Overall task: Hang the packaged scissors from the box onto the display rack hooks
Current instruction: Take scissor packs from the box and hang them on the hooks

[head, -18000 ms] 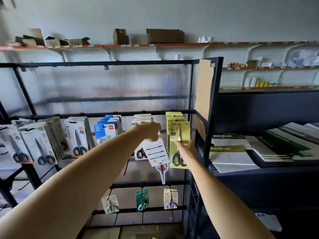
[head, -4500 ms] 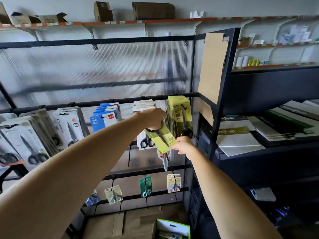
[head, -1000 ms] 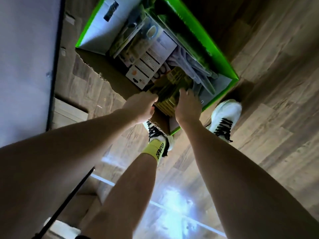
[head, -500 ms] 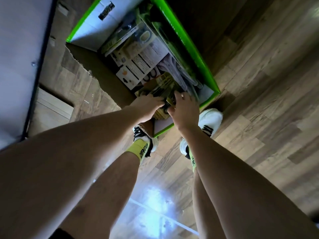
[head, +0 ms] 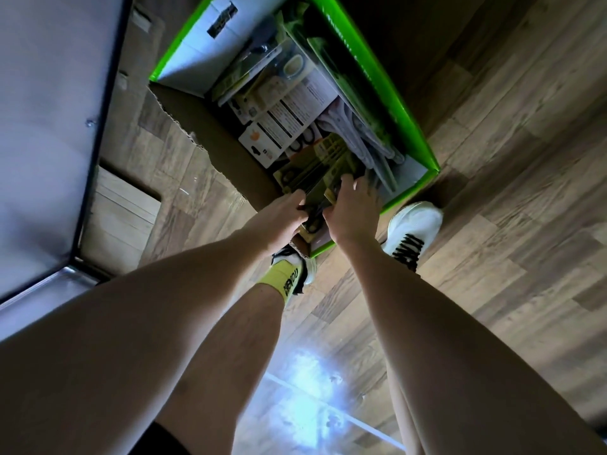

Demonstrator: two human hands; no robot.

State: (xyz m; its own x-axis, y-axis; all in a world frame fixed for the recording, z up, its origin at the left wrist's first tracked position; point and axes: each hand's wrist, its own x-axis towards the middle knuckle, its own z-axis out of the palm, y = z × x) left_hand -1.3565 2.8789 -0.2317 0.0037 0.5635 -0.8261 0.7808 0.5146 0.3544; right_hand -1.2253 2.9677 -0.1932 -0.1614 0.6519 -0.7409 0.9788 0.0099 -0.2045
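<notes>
Head view, straight down: both hands down in the green-edged box (head: 423,149) on the wood floor (head: 512,244). Left hand (head: 282,215) and right hand (head: 353,211) closed from either side on a stack of yellow-green scissor packs (head: 320,169), fingers curled around its near end; looks like a two-handed hold meant to lift several at once and keep the slippery cards from fanning apart. How many packs in the stack, cannot tell. Box standing open by the shoes (head: 412,231), probably set close so a bend reaches it. Inside: white-backed packs (head: 282,126) lying flat toward the left, pale loose-looking scissors (head: 361,133) along the right wall, more packs deeper in, blurred. Rack hooks out of sight, so nothing from this stack hung yet; lift first, then up to the rack.
</notes>
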